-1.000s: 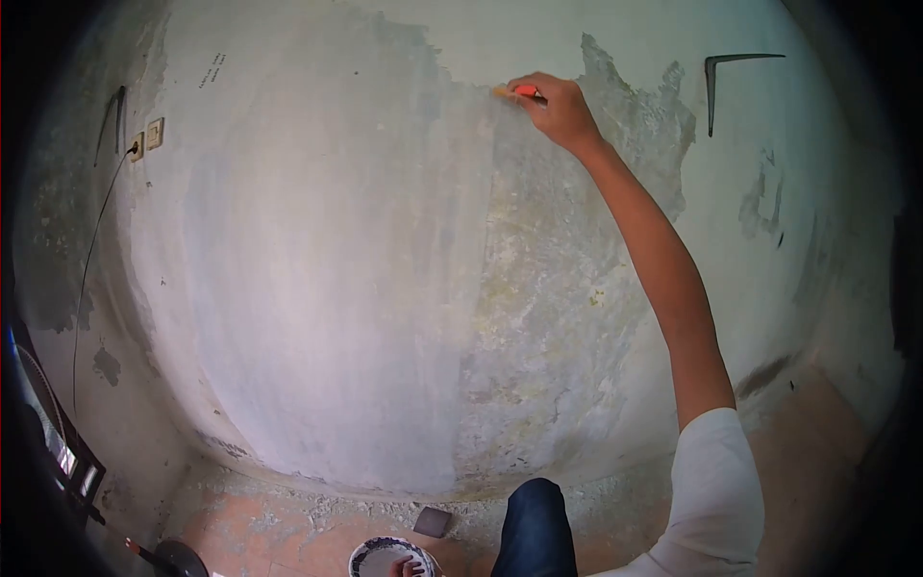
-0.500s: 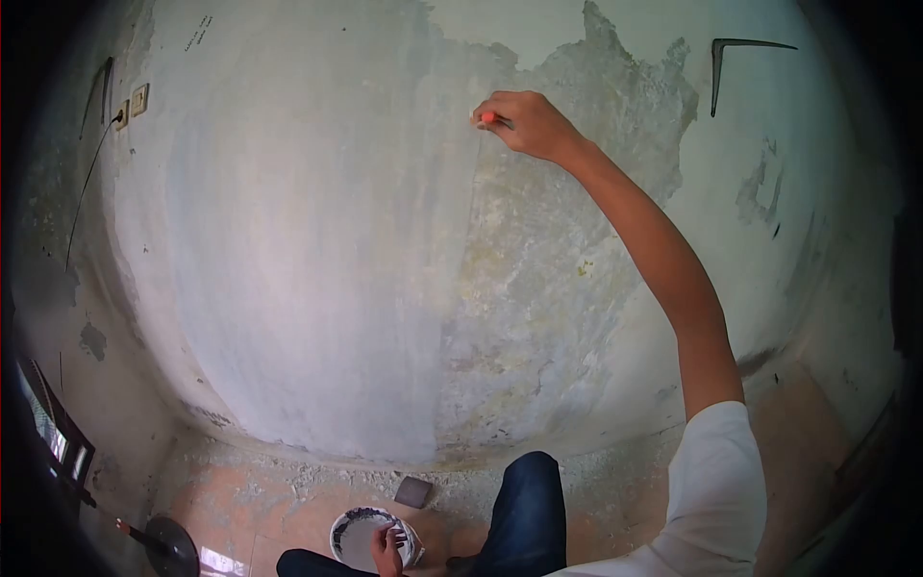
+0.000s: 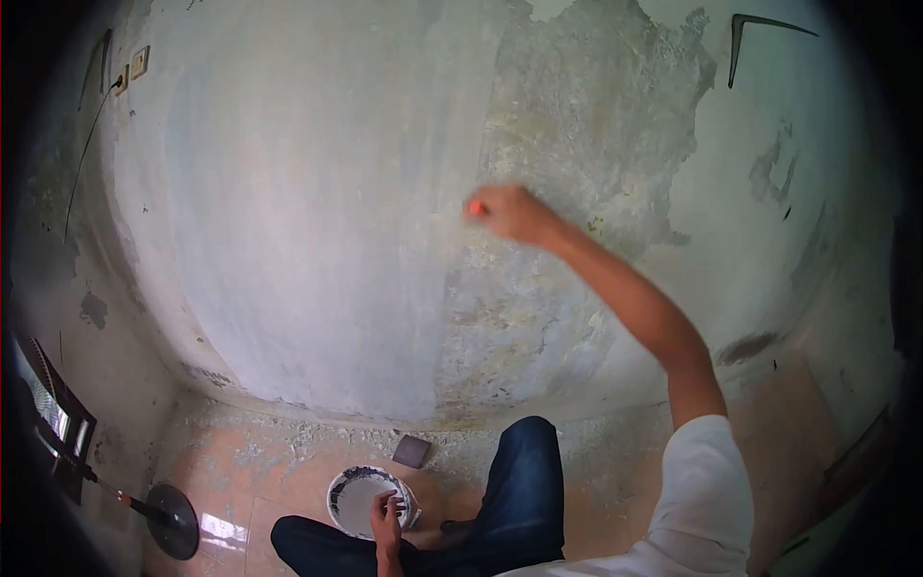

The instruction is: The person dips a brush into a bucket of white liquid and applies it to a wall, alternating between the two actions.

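Note:
My right hand (image 3: 510,213) is closed round a tool with an orange-red handle end (image 3: 476,207), against or close to the wall (image 3: 317,212). It is at the line between the smooth pale coat on the left and the rough, mottled patch (image 3: 586,125) on the right. The rest of the tool is hidden or blurred. Low in the view, my left hand (image 3: 386,519) is over the right side of a white bucket (image 3: 338,510) of pale material. Its fingers are bent, and what they hold, if anything, is too small to name.
A dark square block (image 3: 411,451) lies on the debris-strewn floor (image 3: 231,462) behind the bucket. A round black base (image 3: 173,522) with a pole stands at the lower left. Wall sockets (image 3: 140,62) with a cord are upper left; a metal bracket (image 3: 738,48) is upper right.
My right hand has moved down along the wall with the orange-red-handled tool. The view has tilted down slightly, and my left hand remains at the bucket.

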Motion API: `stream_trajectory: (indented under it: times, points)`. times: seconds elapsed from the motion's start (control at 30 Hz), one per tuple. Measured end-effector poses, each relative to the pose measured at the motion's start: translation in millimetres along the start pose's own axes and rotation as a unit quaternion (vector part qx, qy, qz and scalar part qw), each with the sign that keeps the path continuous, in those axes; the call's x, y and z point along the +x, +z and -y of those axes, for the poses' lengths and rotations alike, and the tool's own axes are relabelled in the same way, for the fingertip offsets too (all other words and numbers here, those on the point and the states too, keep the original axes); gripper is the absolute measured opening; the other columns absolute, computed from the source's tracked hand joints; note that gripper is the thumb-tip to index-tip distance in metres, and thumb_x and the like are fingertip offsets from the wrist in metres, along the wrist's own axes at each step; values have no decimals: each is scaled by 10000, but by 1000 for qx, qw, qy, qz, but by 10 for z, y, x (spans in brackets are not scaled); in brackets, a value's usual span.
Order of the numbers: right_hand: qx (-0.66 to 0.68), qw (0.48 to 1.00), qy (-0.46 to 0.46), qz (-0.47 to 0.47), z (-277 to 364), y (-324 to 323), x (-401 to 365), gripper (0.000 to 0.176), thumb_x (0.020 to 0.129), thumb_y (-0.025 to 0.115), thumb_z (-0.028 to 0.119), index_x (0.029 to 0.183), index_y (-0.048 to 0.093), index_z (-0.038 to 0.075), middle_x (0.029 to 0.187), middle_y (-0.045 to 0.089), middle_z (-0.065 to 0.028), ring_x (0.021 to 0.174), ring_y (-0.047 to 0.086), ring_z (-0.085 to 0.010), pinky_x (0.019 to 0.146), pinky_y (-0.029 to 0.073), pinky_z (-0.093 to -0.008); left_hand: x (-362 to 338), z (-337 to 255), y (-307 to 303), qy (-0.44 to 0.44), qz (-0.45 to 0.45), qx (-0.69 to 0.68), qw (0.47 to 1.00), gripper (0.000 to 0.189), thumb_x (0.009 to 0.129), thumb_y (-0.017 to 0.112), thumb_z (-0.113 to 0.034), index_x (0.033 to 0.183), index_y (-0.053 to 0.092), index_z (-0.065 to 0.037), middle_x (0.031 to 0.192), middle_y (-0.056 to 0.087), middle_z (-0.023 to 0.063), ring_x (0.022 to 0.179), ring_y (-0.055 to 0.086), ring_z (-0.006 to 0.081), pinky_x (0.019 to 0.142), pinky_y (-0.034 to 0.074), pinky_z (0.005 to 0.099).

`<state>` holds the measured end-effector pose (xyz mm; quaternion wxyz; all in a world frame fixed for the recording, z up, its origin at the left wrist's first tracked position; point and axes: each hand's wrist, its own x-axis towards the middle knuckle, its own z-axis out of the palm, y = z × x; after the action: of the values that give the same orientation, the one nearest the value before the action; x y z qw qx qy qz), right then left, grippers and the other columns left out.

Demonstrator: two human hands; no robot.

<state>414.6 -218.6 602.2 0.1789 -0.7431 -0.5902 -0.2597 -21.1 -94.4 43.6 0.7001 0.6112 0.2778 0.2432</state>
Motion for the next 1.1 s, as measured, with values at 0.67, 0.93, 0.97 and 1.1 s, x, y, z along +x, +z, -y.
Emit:
stream_trajectory:
  times: [0.67, 0.93, 0.97, 1.1]
  points:
    - [246, 954, 168, -21, 1273, 3237, -1734, 86, 963, 747, 70, 1036, 755, 25, 904, 775, -131, 813, 762, -228, 709, 575, -340, -159, -150, -226, -43, -116, -63, 990, 309, 1122, 557, -191, 1327, 651, 20, 1090, 735, 113, 977, 706, 182, 859, 558, 325]
    - [372, 856, 274, 232, 2963, 5929, -2883, 233, 894, 827, 239, 959, 798, 17, 802, 774, -156, 813, 790, -236, 741, 585, -362, -105, -106, -461, -41, -456, -211, 864, 668, 1176, 269, -553, 1541, 481, -35, 1149, 690, 93, 1138, 639, 217, 1015, 485, 376]
    - [377, 864, 250, 218, 3134, 6255, -3088, 241, 878, 832, 254, 952, 806, 26, 799, 770, -169, 793, 781, -277, 732, 583, -385, -88, -151, -455, -21, -458, -206, 864, 704, 1168, 258, -586, 1545, 475, -33, 1155, 678, 93, 1160, 625, 215, 1031, 469, 378]
    - [352, 858, 248, 280, 3509, 7021, -3652, 204, 857, 826, 233, 961, 824, 57, 844, 752, -209, 804, 741, -389, 754, 572, -459, -6, -188, -505, -13, -462, -188, 867, 851, 1127, 179, -699, 1554, 453, -16, 1179, 647, 101, 1214, 588, 220, 1084, 415, 391]
